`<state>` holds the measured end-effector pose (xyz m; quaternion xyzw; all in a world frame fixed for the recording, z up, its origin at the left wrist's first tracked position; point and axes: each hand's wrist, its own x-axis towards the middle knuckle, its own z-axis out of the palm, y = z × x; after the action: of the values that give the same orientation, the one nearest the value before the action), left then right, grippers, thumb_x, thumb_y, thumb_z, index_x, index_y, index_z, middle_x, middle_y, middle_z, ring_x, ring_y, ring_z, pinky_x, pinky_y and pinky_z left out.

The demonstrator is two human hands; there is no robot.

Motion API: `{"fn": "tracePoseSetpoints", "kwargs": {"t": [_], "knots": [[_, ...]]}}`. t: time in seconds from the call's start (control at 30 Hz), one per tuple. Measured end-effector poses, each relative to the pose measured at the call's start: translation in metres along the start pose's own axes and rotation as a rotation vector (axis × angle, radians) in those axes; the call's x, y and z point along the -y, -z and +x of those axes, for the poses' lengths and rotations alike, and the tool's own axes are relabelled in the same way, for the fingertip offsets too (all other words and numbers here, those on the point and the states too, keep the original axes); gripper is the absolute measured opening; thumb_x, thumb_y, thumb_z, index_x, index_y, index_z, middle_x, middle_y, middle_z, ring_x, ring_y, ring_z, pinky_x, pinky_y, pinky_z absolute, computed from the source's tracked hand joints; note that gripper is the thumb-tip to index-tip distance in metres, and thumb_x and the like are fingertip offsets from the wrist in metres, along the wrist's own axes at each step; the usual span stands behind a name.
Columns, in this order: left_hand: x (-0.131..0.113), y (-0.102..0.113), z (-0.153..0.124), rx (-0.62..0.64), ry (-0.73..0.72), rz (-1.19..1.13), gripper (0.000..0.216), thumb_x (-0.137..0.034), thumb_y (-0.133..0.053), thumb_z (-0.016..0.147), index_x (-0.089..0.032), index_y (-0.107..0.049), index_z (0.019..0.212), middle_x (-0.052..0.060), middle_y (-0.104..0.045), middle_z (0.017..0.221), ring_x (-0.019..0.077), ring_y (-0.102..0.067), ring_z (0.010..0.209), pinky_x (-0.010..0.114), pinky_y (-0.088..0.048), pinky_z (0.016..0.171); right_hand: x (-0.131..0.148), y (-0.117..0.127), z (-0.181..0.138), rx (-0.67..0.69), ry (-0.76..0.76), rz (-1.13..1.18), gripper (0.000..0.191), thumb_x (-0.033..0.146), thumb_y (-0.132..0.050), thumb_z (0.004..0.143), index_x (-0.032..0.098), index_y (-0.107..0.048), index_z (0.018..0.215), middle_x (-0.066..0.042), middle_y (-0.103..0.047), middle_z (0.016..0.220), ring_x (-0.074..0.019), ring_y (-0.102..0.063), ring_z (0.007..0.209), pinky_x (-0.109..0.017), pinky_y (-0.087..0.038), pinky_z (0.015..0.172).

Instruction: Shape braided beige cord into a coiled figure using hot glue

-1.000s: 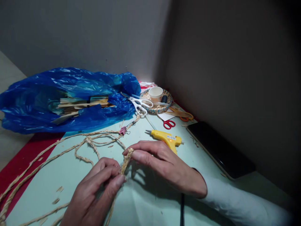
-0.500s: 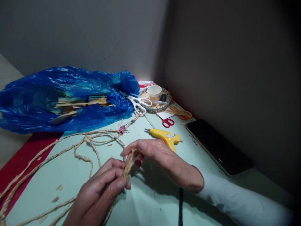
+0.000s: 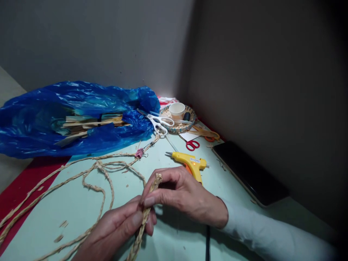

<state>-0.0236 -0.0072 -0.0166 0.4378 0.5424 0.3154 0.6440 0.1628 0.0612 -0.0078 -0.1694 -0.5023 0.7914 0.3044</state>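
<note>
"Going by the head view, where is the braid [image 3: 141,232] found?"

"At the near middle, above the table [image 3: 195,241], where it is held by both hands."

"How is it gripped?"

"Its far tip is pinched between thumb and fingers of the right hand [image 3: 187,197]. Just nearer, it is clasped between thumb and fingers of the left hand [image 3: 119,226]. Both grips are narrow."

"And what is seen around?"

"Just beyond the right hand, a yellow glue gun [image 3: 190,160] is laid; farther right, a phone [image 3: 251,172]. On the left, cords [image 3: 100,166] are looped; whether they are joined to the braid cannot be told. At the far left, strips [image 3: 95,122] are partly wrapped by a blue bag [image 3: 81,98]. At the far middle, a cup [image 3: 177,110] is held in a basket [image 3: 178,129]."
</note>
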Motion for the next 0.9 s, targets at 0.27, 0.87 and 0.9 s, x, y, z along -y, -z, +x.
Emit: {"fn": "tracePoseSetpoints", "kwargs": {"t": [0.27, 0.87, 0.9], "knots": [[0.0, 0.003, 0.0, -0.038, 0.045, -0.153, 0.037, -0.06, -0.072, 0.08, -0.023, -0.076, 0.08, 0.003, -0.072, 0.082, 0.0174, -0.063, 0.08, 0.024, -0.052, 0.074, 0.009, 0.0, -0.003, 0.019, -0.11, -0.016, 0.03, 0.039, -0.077, 0.085, 0.02, -0.069, 0.106, 0.002, -0.067, 0.075, -0.0133, -0.064, 0.072, -0.033, -0.05, 0.083], [0.001, 0.002, 0.005, -0.143, -0.154, 0.117, 0.038, -0.054, -0.058, 0.091, -0.024, -0.072, 0.072, 0.007, -0.073, 0.091, 0.0253, -0.068, 0.099, 0.035, -0.054, 0.093, 0.003, 0.015, -0.003, -0.051, 0.287, -1.281, 0.017, 0.029, -0.058, 0.099, 0.015, -0.065, 0.092, -0.005, -0.064, 0.087, -0.0182, -0.056, 0.081, -0.03, -0.041, 0.075], [0.002, 0.002, 0.005, -0.162, -0.174, 0.132, 0.038, -0.053, -0.057, 0.092, -0.025, -0.071, 0.071, 0.006, -0.073, 0.092, 0.0245, -0.068, 0.096, 0.034, -0.054, 0.092, 0.002, 0.015, -0.003, -0.077, 0.311, -1.341, 0.017, 0.028, -0.056, 0.099, 0.015, -0.064, 0.09, -0.005, -0.062, 0.084, -0.0184, -0.054, 0.078, -0.03, -0.039, 0.072]]}}
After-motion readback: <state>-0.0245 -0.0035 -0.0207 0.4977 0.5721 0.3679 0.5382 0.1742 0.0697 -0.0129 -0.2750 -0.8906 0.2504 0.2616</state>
